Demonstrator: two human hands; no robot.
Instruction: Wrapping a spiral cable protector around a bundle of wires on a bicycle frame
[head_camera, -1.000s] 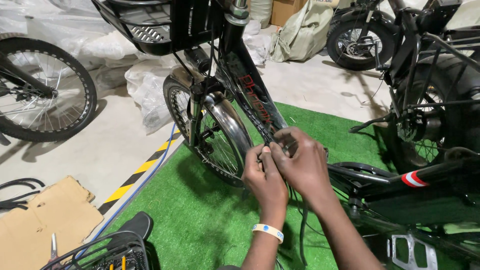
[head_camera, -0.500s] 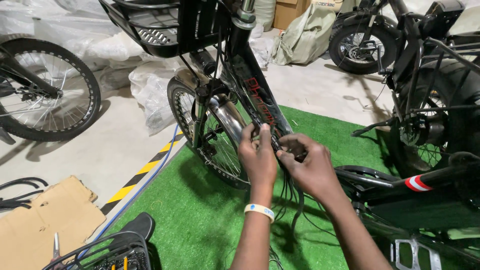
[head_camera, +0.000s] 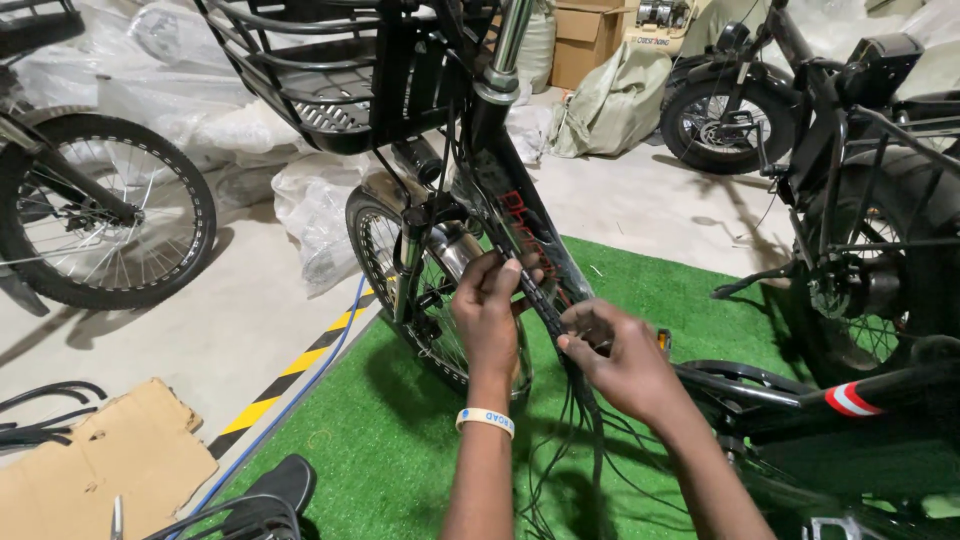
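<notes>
In the head view, the left hand (head_camera: 490, 305) was closed around a bundle of black cables (head_camera: 545, 300) that ran down along the black bicycle frame (head_camera: 520, 215), its fingers curled over the upper part of the bundle just beside the front wheel (head_camera: 400, 290). A white wristband (head_camera: 486, 420) sat on that wrist. The right hand (head_camera: 615, 355) gripped the same bundle a little lower and to the right, thumb and fingers pinched on it, so the cables passed from one hand straight into the other. Below the right hand the cables hung loose and spread towards the green turf mat (head_camera: 380, 440). Both hands were touching the bundle and lay close to each other, near the frame's down tube. A black wire basket (head_camera: 300, 90) was fixed above the front wheel. To the left stood another bicycle wheel (head_camera: 100, 210) on the concrete floor, with a piece of cardboard (head_camera: 100, 460) near the mat's yellow-and-black striped edge (head_camera: 290, 375). Another black bicycle (head_camera: 860, 230) stood to the right.
</notes>
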